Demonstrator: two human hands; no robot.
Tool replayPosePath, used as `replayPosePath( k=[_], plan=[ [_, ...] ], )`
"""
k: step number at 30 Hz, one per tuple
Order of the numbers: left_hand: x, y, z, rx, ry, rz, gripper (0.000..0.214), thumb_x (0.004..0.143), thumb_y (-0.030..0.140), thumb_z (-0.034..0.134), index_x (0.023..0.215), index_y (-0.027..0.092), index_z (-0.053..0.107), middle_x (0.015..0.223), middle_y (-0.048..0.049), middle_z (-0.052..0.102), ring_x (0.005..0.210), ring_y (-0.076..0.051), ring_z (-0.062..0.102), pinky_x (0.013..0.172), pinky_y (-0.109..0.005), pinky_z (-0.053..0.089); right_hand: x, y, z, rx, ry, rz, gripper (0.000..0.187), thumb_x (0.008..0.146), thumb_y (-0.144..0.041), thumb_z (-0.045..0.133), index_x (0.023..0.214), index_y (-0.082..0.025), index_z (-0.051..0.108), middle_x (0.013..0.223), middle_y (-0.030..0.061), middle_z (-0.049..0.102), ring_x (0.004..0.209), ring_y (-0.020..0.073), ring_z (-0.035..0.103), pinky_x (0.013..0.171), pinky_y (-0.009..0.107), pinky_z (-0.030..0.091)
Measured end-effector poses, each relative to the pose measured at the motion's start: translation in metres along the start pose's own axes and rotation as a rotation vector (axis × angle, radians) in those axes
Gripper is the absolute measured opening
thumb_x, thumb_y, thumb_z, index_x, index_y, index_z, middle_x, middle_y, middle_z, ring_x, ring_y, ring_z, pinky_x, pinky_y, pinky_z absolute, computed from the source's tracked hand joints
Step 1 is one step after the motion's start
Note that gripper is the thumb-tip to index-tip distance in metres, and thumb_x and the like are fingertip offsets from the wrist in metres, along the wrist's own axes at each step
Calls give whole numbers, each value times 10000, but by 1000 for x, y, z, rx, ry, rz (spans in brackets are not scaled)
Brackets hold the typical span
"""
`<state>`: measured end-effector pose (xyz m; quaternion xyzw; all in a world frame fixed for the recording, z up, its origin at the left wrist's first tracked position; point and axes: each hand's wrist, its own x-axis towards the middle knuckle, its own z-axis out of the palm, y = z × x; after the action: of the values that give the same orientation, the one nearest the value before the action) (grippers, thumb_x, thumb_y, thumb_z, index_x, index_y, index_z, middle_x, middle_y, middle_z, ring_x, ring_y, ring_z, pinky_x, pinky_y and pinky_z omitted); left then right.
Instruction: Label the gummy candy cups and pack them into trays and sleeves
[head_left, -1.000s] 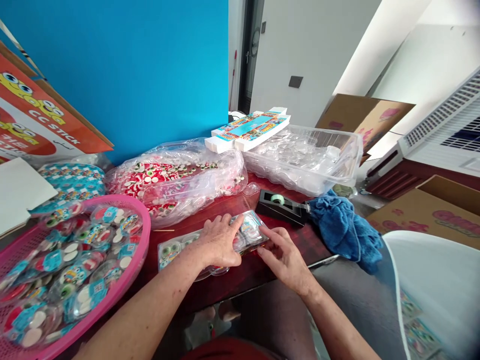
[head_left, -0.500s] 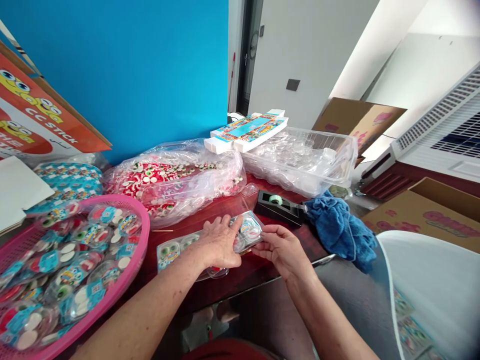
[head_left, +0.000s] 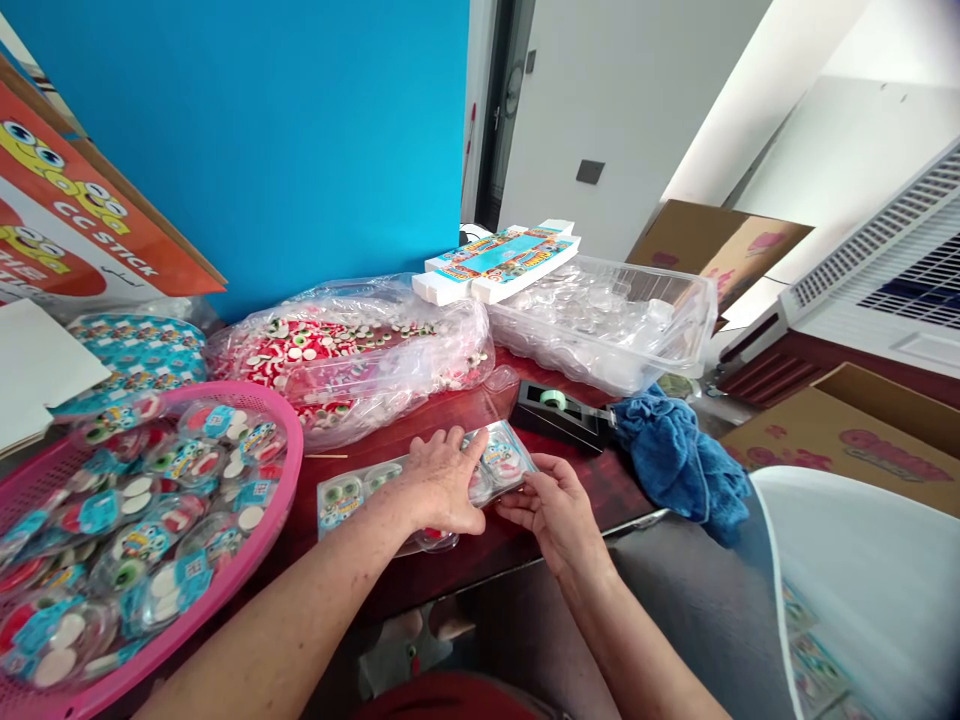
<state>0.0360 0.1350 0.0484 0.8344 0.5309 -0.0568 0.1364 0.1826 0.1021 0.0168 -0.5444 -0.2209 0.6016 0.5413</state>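
A long, shallow candy box [head_left: 343, 497] lies on the dark red table, filled with clear plastic cups of eye-shaped gummies that carry printed labels. My left hand [head_left: 442, 485] rests across its middle, palm down with the fingers spread, and covers much of it. At the box's right end, my right hand [head_left: 546, 503] pinches the near corner between thumb and fingers; the exact spot under the fingertips is hidden. A clear plastic cup [head_left: 436, 540] shows at the box's near edge, below my left hand. Just behind stands a black tape dispenser [head_left: 562, 415] with a pale green roll.
To the left, a pink basket [head_left: 289, 490] holds many filled candy cups. Behind lie a clear bag of loose gummies [head_left: 337, 350], a clear tub of cups [head_left: 675, 345] and printed flat boxes [head_left: 502, 260]. A blue cloth [head_left: 682, 455] hangs over the table's right edge.
The right end of the candy box sits slightly further right, with my right hand shifted along it. My left hand keeps its place on top. The view has tilted slightly.
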Motion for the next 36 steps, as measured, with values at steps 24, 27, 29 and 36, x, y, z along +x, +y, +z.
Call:
replayPosePath(
  k=[24, 27, 29, 36],
  plan=[
    [-2, -9, 3, -99, 71, -98, 904, 553, 578, 536, 1332, 199, 274, 1250, -122, 452, 1085, -310, 443, 864, -505, 383, 55, -5, 1, -1035, -167, -603, 420, 825, -345, 338, 1100, -140, 580, 1065, 127, 608, 1000, 213, 565, 888, 326, 427],
    [-4, -11, 3, -112, 82, -122, 884, 518, 604, 559, 1275, 207, 331, 1190, -110, 488, 1052, -305, 461, 843, -497, 398, 62, 0, 9, -1067, -216, -594, 443, 848, -327, 281, 1107, -119, 574, 1071, 138, 621, 975, 207, 583, 857, 319, 448],
    [-5, -12, 3, -115, 90, -144, 831, 496, 590, 581, 1210, 215, 381, 1137, -95, 514, 1021, -297, 475, 827, -485, 408, 61, 5, 12, -1098, -232, -585, 451, 859, -333, 260, 1093, -118, 580, 1036, 139, 637, 903, 212, 604, 793, 323, 472],
    [-4, -11, 3, -124, 77, -189, 732, 496, 491, 601, 1149, 218, 415, 1103, -94, 528, 991, -299, 494, 815, -487, 409, 61, -41, -14, -1245, -220, -642, 371, 835, -370, 360, 865, -146, 654, 868, 115, 667, 824, 235, 604, 758, 334, 463]
  ],
)
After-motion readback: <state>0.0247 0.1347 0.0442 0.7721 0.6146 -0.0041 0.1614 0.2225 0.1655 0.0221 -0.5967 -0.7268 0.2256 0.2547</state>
